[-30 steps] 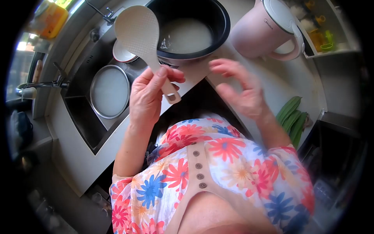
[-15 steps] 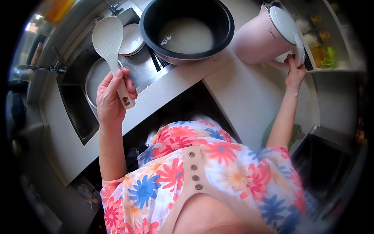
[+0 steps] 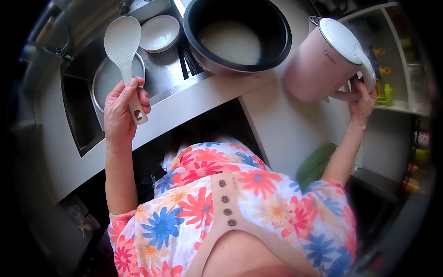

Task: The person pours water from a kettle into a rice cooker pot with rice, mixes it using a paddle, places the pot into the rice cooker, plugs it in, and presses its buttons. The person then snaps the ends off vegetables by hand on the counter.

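Note:
My left hand (image 3: 122, 108) is closed around the handle of a white rice paddle (image 3: 122, 41), which stands upright with its dimpled blade at the top, over the sink. My right hand (image 3: 362, 101) grips the handle of a pale pink electric kettle (image 3: 311, 69) with a closed white lid. The kettle leans a little to the left; whether its base touches the counter I cannot tell. Left of the kettle stands a dark-lined rice cooker pot (image 3: 226, 70), with whitish, cloudy contents (image 3: 233, 44) at its bottom.
In the sink (image 3: 168, 76) are a stack of white bowls (image 3: 159, 32) and a round metal basin (image 3: 97, 85). A faucet (image 3: 64, 51) is at the left. A long green object (image 3: 316, 166) lies on the counter (image 3: 272, 124) by my right forearm. Shelves (image 3: 397, 69) hold jars at the right.
The view has shifted, so the pot and kettle sit farther right. My right hand and the kettle appear lower in view. The paddle stays in my left hand.

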`<state>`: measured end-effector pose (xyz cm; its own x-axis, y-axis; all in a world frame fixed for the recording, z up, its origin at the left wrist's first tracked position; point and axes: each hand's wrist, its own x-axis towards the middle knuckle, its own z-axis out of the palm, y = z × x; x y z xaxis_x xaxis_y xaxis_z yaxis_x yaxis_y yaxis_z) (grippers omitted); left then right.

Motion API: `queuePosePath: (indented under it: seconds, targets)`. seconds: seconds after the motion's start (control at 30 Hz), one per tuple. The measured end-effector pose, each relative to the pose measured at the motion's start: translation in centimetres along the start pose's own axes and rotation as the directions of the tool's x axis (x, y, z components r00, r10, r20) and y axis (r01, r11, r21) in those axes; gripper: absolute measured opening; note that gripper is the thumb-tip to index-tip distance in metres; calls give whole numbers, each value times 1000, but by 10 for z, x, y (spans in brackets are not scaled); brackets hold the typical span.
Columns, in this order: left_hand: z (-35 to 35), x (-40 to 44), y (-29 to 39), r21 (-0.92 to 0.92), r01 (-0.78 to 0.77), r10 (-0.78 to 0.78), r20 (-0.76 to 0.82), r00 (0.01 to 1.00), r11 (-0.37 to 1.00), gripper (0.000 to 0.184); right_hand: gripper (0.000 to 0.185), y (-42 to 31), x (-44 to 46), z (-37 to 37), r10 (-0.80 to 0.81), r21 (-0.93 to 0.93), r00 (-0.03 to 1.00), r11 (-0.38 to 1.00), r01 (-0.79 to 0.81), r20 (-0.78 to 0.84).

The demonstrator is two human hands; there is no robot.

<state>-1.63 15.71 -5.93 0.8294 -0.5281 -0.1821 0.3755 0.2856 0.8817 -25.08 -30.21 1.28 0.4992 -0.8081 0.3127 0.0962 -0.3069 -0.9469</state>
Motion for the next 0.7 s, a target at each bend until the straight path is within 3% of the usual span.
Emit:
queuePosePath:
  seconds: [0.2,0.4,0.7]
  targets:
    - [-7,9,-13,2,12,-12,37,999,1000,22,5,-49,9,15,-25,-268,964,958,99,266]
    - [-4,12,-16,8,46,-47,47,998,999,22,6,-80,17,50,21,-406,924,902,147,381]
    - [-6,10,-14,32,66,-67,23,997,997,21,18,-104,42,69,68,-554,902,808,201,427]
